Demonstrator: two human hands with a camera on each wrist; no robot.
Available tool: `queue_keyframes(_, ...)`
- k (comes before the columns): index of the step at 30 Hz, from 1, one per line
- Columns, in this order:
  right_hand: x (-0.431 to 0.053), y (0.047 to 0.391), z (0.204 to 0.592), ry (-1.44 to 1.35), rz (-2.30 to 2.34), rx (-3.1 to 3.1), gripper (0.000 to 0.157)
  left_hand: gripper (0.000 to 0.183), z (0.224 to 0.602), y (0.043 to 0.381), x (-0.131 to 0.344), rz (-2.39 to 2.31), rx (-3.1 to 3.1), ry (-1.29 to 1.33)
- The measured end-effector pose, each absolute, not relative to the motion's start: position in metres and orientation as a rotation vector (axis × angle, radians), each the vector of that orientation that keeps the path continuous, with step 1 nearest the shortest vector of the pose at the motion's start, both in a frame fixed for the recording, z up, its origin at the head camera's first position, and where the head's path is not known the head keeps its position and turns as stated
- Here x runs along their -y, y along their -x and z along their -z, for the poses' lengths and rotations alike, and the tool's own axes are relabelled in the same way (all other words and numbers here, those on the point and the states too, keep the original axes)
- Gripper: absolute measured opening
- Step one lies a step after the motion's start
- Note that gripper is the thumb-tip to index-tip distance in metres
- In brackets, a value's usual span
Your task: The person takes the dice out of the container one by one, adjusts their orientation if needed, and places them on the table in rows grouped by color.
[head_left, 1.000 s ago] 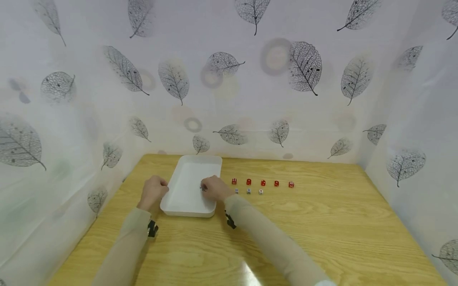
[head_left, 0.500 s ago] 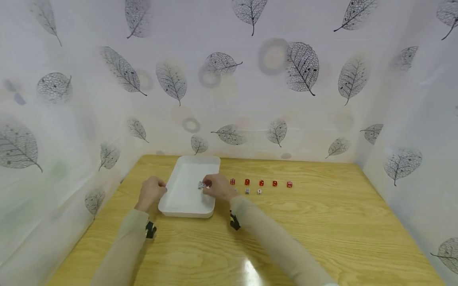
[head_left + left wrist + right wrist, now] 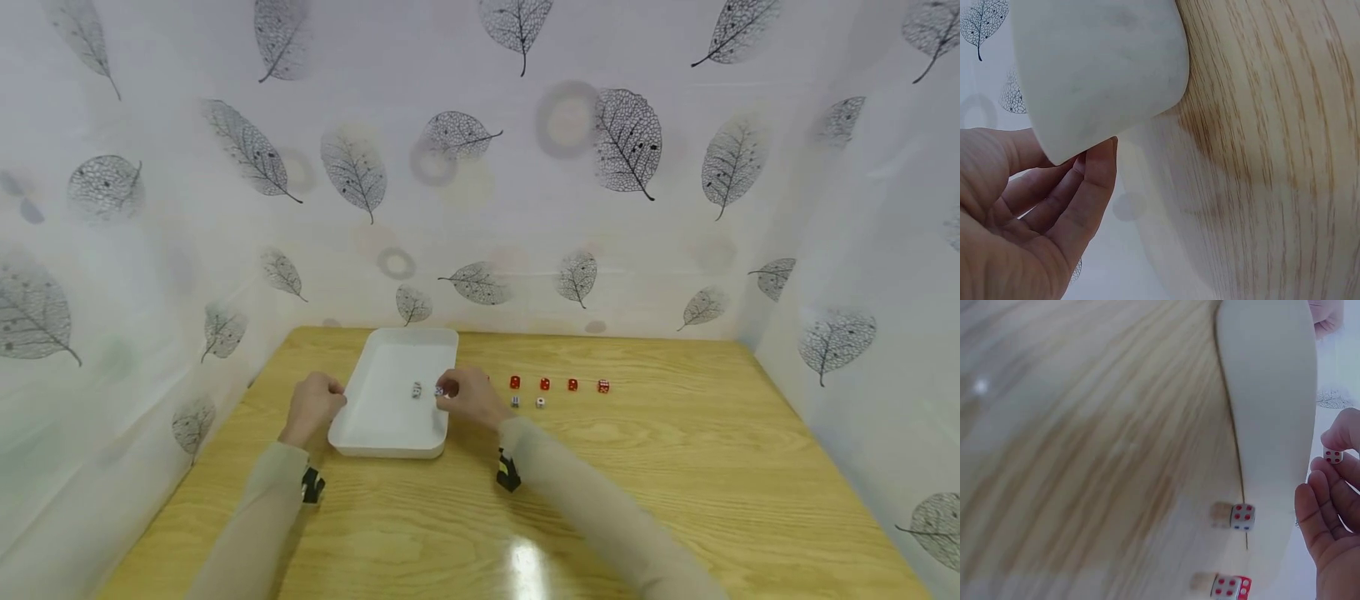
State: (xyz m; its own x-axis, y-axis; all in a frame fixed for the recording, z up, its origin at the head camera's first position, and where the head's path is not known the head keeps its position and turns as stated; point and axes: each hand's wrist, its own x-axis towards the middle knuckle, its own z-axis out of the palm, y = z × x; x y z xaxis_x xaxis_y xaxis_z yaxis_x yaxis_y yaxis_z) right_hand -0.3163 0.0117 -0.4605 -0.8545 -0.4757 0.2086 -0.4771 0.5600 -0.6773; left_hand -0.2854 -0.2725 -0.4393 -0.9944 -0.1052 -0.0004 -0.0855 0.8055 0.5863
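Note:
My left hand (image 3: 311, 408) grips the left rim of a shallow white tray (image 3: 382, 437); in the left wrist view its thumb and fingers (image 3: 1088, 200) pinch the tray's edge. My right hand (image 3: 476, 400) is over the tray's right side, pinching a white die (image 3: 439, 391) between thumb and fingertips. Red pips show on that die (image 3: 1333, 455) in the right wrist view. On the tray floor, left of my right hand, lies a small cluster of white dice (image 3: 416, 389).
Right of the tray, red dice (image 3: 544, 384) form a row on the wooden table (image 3: 637, 467); one is mostly hidden behind my right hand. White dice (image 3: 515, 402) stand in a nearer row. A leaf-patterned curtain (image 3: 487, 217) surrounds the table's back and sides.
My right hand has moved right from the middle of the tray with a white die in its fingers, uncovering the dice on the tray floor. My left hand stays at the rim.

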Motion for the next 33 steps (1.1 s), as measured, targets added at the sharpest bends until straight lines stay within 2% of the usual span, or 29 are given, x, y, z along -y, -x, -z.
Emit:
queue_keyframes(15, -0.056, 0.309, 0.465, -0.813, -1.198, 2.804, 0.014, 0.018, 0.442, 0.286, 0.274, 0.952, 2.957, -0.155)
queue_keyframes(28, -0.076, 0.305, 0.471, -0.78, -1.151, 2.817, 0.02, 0.02, 0.442, 0.285, 0.272, 0.958, 2.972, -0.171)
queue_keyframes(33, -0.088, 0.304, 0.472, -0.719, -1.239, 2.849, 0.014, 0.021, 0.437, 0.282, 0.27, 0.955, 2.971, -0.162)
